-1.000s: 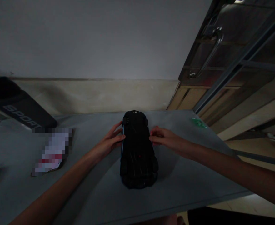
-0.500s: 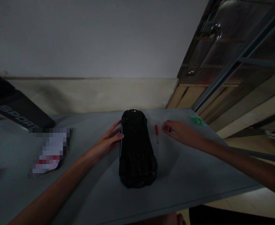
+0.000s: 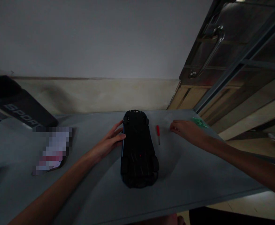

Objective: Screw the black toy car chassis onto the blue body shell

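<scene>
A toy car (image 3: pixel 138 147) lies upside down on the grey table, its black underside and wheels facing up. My left hand (image 3: pixel 112 137) grips its left side, with the thumb on the edge and the other fingers along the side. To the right of the car lies a small screwdriver (image 3: pixel 158 130) with a red handle, its shaft pointing towards me. Beyond the screwdriver, my right hand (image 3: pixel 184 129) is low over the table with its fingers curled together. Whatever its fingertips may hold is hidden or too small to make out.
A green crinkled packet (image 3: pixel 199 122) lies near the table's right edge. At the left are a dark bottle (image 3: pixel 27 109) marked SPORT and a blurred-out flat item (image 3: pixel 54 148). A wall (image 3: pixel 104 95) runs behind the table, and a metal frame (image 3: pixel 222 84) stands at the right.
My right hand has moved a little to the right, away from the screwdriver, and its fingers have drawn closer together. My left hand stays at the car; the view has shifted slightly.
</scene>
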Available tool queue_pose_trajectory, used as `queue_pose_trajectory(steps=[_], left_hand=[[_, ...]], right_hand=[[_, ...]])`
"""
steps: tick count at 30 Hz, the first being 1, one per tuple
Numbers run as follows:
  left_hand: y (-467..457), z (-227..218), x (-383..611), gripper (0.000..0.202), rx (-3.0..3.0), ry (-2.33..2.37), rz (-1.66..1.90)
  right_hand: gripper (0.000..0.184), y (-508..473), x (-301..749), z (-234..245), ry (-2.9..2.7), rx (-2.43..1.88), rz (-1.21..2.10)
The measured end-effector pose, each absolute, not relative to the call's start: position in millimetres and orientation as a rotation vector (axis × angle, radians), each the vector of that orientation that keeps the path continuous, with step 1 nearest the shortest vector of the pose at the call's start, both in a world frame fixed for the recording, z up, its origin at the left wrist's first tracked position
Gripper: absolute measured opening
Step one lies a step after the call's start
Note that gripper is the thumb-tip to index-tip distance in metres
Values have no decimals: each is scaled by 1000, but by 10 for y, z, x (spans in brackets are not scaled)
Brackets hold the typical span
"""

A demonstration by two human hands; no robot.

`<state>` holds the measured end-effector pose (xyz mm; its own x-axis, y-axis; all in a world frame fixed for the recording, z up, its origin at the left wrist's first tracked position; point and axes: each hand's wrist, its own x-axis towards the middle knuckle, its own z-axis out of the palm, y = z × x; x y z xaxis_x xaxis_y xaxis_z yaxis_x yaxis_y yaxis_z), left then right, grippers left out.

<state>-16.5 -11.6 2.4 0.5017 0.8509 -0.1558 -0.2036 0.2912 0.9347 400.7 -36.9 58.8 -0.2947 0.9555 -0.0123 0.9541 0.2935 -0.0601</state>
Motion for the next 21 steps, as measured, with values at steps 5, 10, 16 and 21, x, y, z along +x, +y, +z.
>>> queue_pose_trajectory(steps=[5,10,16,21], left_hand=[[-151,110,-136,84,1010,759,786],[-237,163,-52,83,975,757,792],[-299,139,27,85,978,670,815],[-247,63,13,73,906,613,841]], right_hand=[[23,-362,3994,544,-2458,-1920,18],[24,-190,3733,773,-2349,-1866,161],[13,-212,2816,1128,-2419,-1341,561],[10,-297,2366,1123,-2615,-1098,578]])
